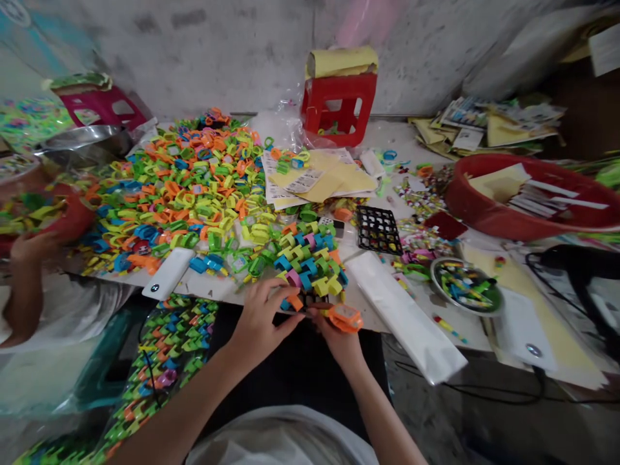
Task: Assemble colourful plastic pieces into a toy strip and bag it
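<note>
right hand (pixel 339 332) fingers grasp an orange ring (pixel 345 317) at the table edge (pixel 387 326) — left hand (pixel 261 316) fingers pinch the filled tray (pixel 310 265).

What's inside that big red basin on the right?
The red basin holds yellow paper sheets and a stack of white printed cards. Whatever lies beneath them is covered.

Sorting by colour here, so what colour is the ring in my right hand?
Orange ring, clearest in the head view.
</note>
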{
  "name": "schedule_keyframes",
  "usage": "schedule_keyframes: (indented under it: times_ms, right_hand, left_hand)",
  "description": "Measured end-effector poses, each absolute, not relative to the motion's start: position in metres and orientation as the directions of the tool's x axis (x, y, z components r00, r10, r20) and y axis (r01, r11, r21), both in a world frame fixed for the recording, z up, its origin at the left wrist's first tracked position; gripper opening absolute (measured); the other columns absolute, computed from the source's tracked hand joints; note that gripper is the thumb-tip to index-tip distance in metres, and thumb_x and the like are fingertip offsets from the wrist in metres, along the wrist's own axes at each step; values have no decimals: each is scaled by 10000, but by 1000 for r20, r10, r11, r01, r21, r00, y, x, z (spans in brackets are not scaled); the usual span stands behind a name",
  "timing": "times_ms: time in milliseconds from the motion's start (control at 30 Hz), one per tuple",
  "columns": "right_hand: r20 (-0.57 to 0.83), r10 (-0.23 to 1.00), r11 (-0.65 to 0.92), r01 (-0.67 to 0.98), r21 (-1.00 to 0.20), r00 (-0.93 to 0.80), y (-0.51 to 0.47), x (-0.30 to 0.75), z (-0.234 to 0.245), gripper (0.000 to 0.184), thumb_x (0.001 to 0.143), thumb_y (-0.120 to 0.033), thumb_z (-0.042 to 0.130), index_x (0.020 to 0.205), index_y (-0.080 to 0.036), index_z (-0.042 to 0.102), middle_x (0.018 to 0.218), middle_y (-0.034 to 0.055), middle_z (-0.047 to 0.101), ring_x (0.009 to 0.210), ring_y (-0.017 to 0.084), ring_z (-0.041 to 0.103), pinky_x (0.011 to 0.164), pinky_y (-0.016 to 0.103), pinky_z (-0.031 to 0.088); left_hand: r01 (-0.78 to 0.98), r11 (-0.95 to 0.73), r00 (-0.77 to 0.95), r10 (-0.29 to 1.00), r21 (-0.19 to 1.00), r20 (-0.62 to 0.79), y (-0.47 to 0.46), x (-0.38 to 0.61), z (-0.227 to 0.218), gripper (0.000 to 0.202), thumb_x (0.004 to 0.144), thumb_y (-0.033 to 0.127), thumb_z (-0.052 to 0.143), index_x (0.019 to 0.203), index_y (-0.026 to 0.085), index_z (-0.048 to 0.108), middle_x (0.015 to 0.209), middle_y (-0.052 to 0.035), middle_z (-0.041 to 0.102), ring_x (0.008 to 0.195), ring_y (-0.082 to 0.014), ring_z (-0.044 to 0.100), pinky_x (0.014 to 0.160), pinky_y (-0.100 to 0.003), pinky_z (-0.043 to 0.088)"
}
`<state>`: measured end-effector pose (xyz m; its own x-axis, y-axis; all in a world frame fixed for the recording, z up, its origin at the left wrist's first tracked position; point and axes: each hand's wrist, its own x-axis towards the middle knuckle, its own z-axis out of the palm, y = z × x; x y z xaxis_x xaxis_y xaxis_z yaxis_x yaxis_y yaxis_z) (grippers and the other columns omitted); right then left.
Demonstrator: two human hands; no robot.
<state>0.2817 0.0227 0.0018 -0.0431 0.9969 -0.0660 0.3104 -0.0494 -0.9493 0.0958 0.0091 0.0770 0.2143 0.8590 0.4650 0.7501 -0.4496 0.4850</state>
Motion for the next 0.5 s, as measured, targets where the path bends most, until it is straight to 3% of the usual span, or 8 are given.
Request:
schedule_keyframes:
  times_ms: [100, 233, 367, 500]
  right_hand:
    - [-115, 992, -95, 318, -943, -46, 29, 277, -9, 390, 803, -535, 569, 881, -174, 693, 707, 56, 690, 619, 204, 628, 593, 324, 527]
    - [5, 997, 34, 398, -917, -73, 29, 275, -13, 289, 839, -422, 566, 882, -173, 706, 864, 93, 729, 806, 235, 674, 757, 352, 537]
    - [-29, 978, 115, 654, -748, -205, 33, 271, 0, 199, 865, -207, 511, 906, -161, 701, 900, 113, 735, 859, 234, 680, 767, 329, 525]
    - [-154, 931, 178, 779, -601, -331, 42, 265, 17, 290, 843, -96, 486, 1021, -177, 700, 947, 100, 737, 889, 226, 686, 735, 283, 511]
  left_hand:
    - [766, -431, 216, 871, 477, 440, 15, 98, 67, 242, 867, 300, 620, 1093, 216, 598, 1089, -82, 584, 1036, -241, 545, 909, -412, 427]
    - [729, -433, 231, 885, 531, 405, 16, 103, 63, 208, 879, 244, 601, 1086, 222, 601, 1060, -63, 617, 1020, -226, 548, 905, -392, 438]
    - [706, -436, 247, 890, 557, 383, 15, 102, 64, 218, 883, 229, 589, 1101, 235, 596, 1078, -62, 616, 1031, -221, 547, 922, -395, 441]
    - [722, -440, 259, 887, 534, 381, 13, 105, 65, 371, 802, 398, 683, 1118, 226, 592, 1100, -78, 602, 1042, -252, 533, 921, -420, 428]
